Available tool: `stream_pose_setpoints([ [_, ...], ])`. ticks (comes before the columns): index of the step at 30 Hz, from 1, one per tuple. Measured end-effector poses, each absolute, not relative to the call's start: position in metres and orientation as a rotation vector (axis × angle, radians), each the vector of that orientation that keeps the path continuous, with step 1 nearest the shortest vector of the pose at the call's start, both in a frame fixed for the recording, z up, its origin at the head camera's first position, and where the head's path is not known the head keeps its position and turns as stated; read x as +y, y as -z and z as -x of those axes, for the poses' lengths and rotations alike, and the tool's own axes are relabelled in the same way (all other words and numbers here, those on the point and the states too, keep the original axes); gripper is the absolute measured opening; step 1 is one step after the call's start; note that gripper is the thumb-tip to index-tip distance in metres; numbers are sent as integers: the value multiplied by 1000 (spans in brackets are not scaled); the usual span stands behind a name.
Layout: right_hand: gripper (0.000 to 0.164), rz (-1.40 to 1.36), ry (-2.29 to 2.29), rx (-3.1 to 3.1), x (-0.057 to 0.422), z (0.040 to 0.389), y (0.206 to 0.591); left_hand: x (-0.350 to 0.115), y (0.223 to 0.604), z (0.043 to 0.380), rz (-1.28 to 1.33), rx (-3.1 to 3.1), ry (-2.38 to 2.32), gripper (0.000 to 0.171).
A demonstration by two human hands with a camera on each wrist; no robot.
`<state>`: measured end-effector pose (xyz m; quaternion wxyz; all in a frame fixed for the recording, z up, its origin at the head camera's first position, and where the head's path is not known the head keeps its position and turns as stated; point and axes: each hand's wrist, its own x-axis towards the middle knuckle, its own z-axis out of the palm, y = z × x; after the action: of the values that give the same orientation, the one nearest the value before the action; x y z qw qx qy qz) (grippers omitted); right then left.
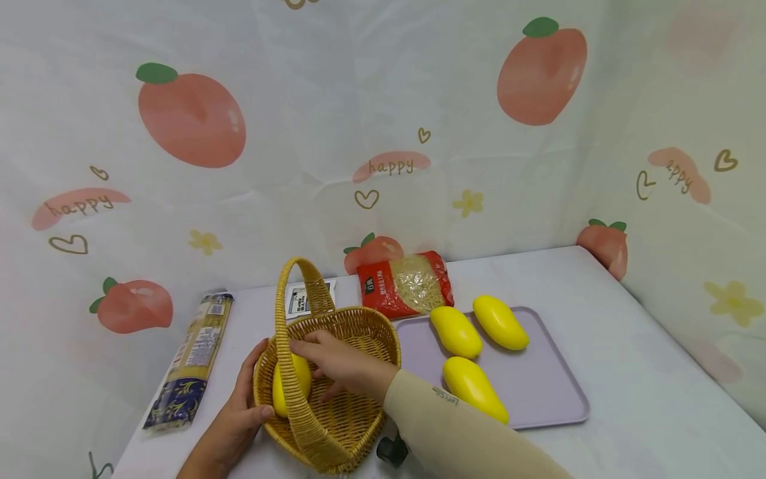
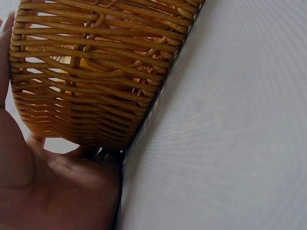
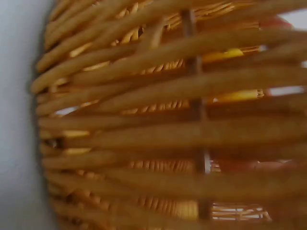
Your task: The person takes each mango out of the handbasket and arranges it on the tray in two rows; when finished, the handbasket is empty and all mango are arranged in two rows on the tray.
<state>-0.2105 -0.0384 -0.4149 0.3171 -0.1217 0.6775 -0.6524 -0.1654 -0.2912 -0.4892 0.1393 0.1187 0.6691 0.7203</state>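
A yellow mango [image 1: 303, 376] lies in the left part of a wicker basket [image 1: 391, 336], partly hidden behind its arched handle. My left hand [image 1: 233, 416] holds the basket's left side, thumb at the rim and fingers along the outer wall. In the left wrist view, the palm [image 2: 62, 196] sits low beside the woven wall. Inside the basket is my right hand [image 1: 344, 362], its fingers spread and the foremost ones at the mango's upper end. Woven strands [image 3: 144, 134] fill the right wrist view, with yellow showing through the gaps.
Right of the basket, a pale purple tray [image 1: 538, 392] bears three mangoes [image 1: 499, 322]. Behind stand a red bag of pasta [image 1: 403, 286] and a small white packet [image 1: 299, 299]. A long noodle package [image 1: 191, 362] lies left. A black object [image 1: 391, 451] is by the basket's front.
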Motion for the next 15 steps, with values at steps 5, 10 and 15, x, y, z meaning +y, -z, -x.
stream_pose_setpoints([
  [5,52,348,1740,1678,-43,217,421,-291,489,166,-342,1938,-2082,102],
  [10,43,292,1689,1684,-45,220,427,-291,489,166,-349,1942,-2084,103],
  [15,49,323,1585,1772,-49,219,432,-291,490,167,-346,1937,-2089,105],
])
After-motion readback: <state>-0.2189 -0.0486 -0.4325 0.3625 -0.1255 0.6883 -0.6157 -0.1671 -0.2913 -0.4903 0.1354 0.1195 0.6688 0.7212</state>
